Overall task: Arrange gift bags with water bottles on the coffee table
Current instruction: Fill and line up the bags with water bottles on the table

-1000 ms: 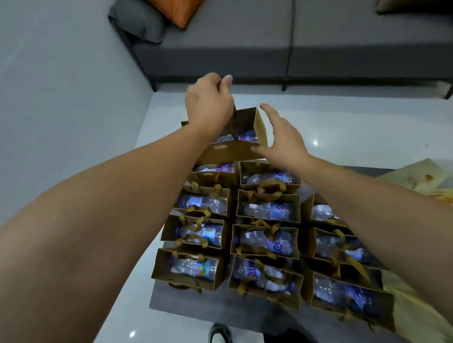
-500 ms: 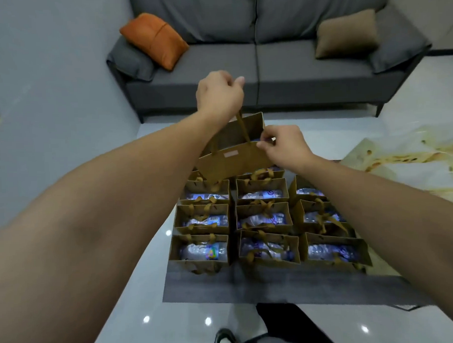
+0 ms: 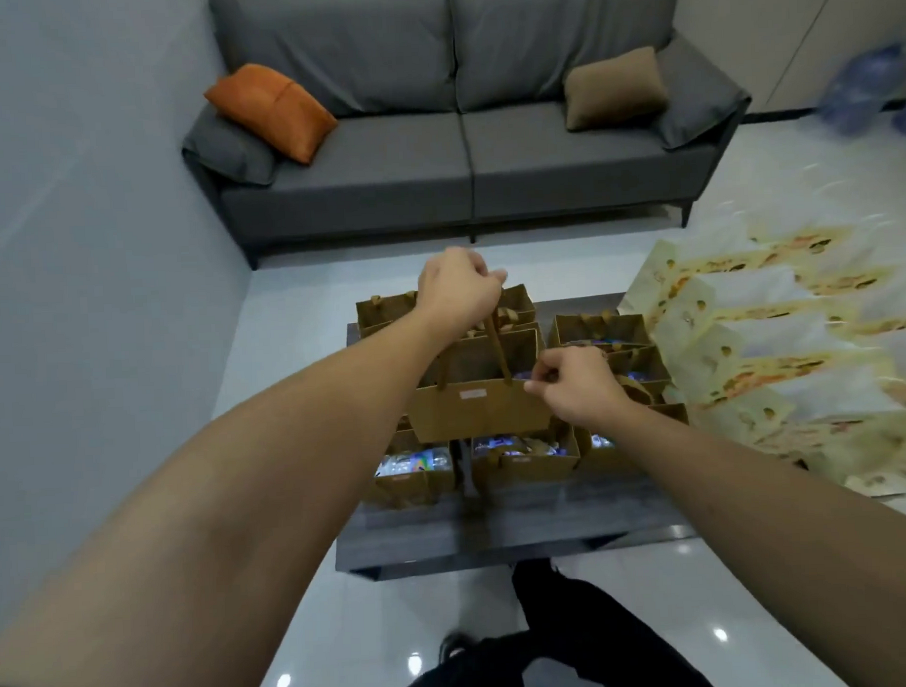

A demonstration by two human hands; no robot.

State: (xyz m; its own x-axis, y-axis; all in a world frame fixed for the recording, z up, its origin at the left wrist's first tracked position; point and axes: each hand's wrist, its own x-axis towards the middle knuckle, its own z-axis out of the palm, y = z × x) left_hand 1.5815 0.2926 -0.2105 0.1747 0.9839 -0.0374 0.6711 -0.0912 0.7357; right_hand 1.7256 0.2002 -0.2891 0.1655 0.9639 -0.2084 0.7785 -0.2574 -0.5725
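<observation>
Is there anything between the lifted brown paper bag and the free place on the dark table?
The lifted brown paper gift bag hangs from the left hand, above other brown bags with bottles. These block a straight descent; the bare dark table front is unobstructed.

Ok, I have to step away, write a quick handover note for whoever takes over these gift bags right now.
Left hand grips the handles of the lifted bag, which hangs above the rows.
Right hand pinches that bag's right top edge.
Done: brown bags with water bottles stand in rows on the dark coffee table.
Left: set the held bag into a row; which gap it belongs in cannot be told. The pale printed bags lying flat at the right look unfilled.
</observation>
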